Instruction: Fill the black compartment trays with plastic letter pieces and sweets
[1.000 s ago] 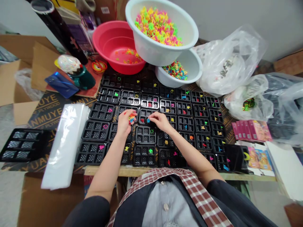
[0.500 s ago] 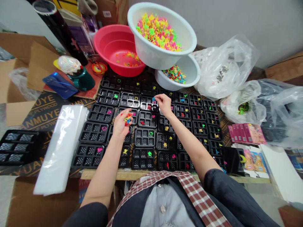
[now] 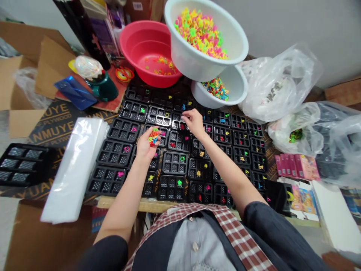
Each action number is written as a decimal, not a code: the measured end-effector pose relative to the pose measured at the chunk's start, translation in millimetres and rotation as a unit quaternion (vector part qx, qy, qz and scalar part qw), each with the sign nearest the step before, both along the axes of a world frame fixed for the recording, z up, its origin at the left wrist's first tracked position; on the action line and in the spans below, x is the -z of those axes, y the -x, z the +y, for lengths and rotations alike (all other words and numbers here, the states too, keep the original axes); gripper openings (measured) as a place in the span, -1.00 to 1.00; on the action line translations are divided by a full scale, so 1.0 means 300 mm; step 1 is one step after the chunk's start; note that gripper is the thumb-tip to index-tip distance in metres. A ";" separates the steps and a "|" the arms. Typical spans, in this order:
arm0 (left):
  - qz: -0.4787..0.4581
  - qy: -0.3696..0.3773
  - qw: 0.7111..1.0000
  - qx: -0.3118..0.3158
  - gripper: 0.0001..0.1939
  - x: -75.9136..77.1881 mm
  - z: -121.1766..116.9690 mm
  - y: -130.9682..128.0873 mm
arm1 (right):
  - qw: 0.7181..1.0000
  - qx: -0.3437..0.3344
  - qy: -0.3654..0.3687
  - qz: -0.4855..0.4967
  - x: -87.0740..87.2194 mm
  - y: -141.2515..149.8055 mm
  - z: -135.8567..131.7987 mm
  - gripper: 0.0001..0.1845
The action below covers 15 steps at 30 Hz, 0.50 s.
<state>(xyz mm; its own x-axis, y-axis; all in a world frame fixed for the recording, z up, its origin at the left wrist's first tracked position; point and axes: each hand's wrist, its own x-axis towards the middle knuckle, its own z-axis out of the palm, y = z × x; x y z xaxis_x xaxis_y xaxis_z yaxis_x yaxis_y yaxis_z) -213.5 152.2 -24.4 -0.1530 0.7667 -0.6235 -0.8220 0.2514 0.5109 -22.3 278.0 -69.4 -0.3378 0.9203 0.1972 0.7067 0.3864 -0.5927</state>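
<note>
My left hand (image 3: 147, 146) is half closed, palm up, around a small heap of colourful plastic pieces (image 3: 153, 137) in red, green, yellow and blue. It hovers over the black six-compartment trays left of the middle. My right hand (image 3: 194, 122) reaches over a tray (image 3: 177, 121) farther back, its thumb and forefinger drawn together. Whether anything is between those fingertips is too small to make out. Just beyond them a blue piece (image 3: 184, 107) lies in a tray of the back row. A red piece (image 3: 182, 127) sits below the fingertips.
Behind the trays stand a red basin (image 3: 135, 49), a large pale basin (image 3: 194, 64) heaped with neon rings, and a smaller basin (image 3: 203, 96) of mixed pieces. Clear plastic bags (image 3: 278, 81) sit at right. White plastic sleeves (image 3: 75, 169) and a green mug (image 3: 104, 88) are at left.
The blue piece at my right fingertips now lies in a back-row tray, out of the fingers. My left hand still holds its heap. The whole view has shifted slightly.
</note>
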 end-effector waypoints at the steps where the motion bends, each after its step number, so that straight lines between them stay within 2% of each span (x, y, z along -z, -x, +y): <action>1: 0.001 -0.004 1.000 -0.002 -0.85 0.004 -0.001 -0.002 | 0.999 -0.032 0.021 -0.011 -0.010 -0.003 -0.055 -0.89; 4: 0.008 -0.012 1.000 -0.003 -0.81 0.013 -0.005 -0.009 | 0.990 -0.105 0.082 -0.051 -0.028 0.002 -0.210 -0.92; 7: 0.018 -0.021 1.000 0.006 -0.75 0.017 -0.007 -0.013 | 0.984 -0.111 0.115 -0.080 -0.027 0.025 -0.300 -0.90; 11: 0.033 -0.030 0.999 0.017 -0.68 0.016 -0.007 -0.013 | 0.982 -0.100 0.134 -0.086 -0.032 0.051 -0.320 -0.90; 15: 0.062 -0.030 0.997 0.023 -0.62 0.015 -0.008 -0.021 | 0.990 -0.079 0.114 -0.007 -0.044 0.021 -0.317 -0.87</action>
